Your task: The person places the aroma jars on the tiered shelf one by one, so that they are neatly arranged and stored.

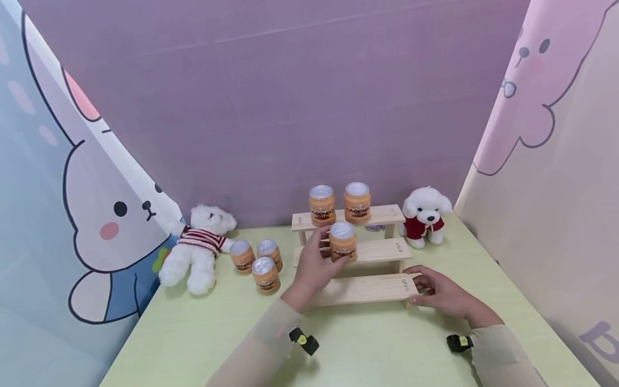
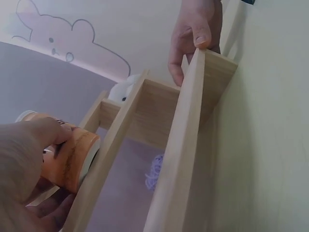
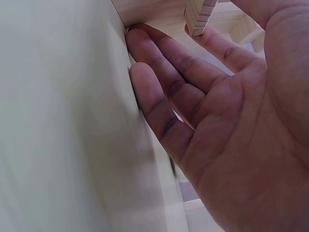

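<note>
My left hand (image 1: pixel 315 267) grips an orange jar (image 1: pixel 343 244) with a clear lid, thumb on one side and fingers on the other. The jar is at the middle step of a three-step wooden shelf (image 1: pixel 360 290); in the left wrist view this jar (image 2: pixel 72 154) is upright relative to the boards, its base close to one. At the bottom step's right end, my right hand (image 1: pixel 442 293) pinches the board between thumb and index finger. The right wrist view shows that hand's (image 3: pixel 212 111) other fingers extended below the board. Two more orange jars (image 1: pixel 322 207) stand on the top step.
Left of the shelf, three orange jars (image 1: pixel 266 277) stand grouped on the pale green table (image 1: pixel 193 344). A white teddy bear (image 1: pixel 200 242) in a striped sweater leans behind them. At the shelf's right sits a white toy dog (image 1: pixel 425 215) in red. Printed curtains surround the table.
</note>
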`<state>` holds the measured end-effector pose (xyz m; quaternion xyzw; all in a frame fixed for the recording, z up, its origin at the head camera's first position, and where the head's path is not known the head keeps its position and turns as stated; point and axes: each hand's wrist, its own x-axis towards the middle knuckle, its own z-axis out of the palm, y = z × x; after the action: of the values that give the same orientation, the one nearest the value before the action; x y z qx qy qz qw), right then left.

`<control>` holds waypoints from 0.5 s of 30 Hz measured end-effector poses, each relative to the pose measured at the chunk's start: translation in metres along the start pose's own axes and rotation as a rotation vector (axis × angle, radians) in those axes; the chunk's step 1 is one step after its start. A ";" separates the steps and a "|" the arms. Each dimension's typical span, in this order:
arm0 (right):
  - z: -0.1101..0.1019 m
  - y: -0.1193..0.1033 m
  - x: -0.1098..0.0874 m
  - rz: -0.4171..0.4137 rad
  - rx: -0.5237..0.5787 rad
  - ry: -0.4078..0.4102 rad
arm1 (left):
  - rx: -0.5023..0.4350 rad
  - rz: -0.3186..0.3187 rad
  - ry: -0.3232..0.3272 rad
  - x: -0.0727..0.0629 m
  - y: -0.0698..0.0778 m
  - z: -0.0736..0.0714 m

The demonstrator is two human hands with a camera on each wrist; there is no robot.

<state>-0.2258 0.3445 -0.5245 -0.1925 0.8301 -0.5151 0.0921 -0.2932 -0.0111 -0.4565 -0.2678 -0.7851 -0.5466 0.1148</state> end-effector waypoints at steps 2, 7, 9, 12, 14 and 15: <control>0.000 0.000 0.000 0.001 0.003 -0.001 | -0.001 0.009 0.008 0.001 0.000 0.005; 0.000 0.000 0.000 0.003 0.008 -0.003 | 0.010 0.015 0.010 0.005 0.001 0.015; 0.000 0.001 0.000 0.002 0.006 -0.002 | 0.015 0.013 0.005 0.007 0.002 0.019; 0.000 0.001 0.000 -0.001 0.006 -0.001 | 0.011 0.001 -0.007 0.009 0.005 0.024; 0.000 0.001 0.000 -0.004 0.006 -0.003 | 0.000 -0.010 -0.015 0.010 0.008 0.026; 0.000 0.001 0.000 -0.006 0.008 -0.004 | -0.005 -0.016 -0.019 0.010 0.009 0.027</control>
<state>-0.2259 0.3445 -0.5252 -0.1957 0.8274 -0.5182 0.0929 -0.2937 0.0196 -0.4545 -0.2667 -0.7871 -0.5467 0.1022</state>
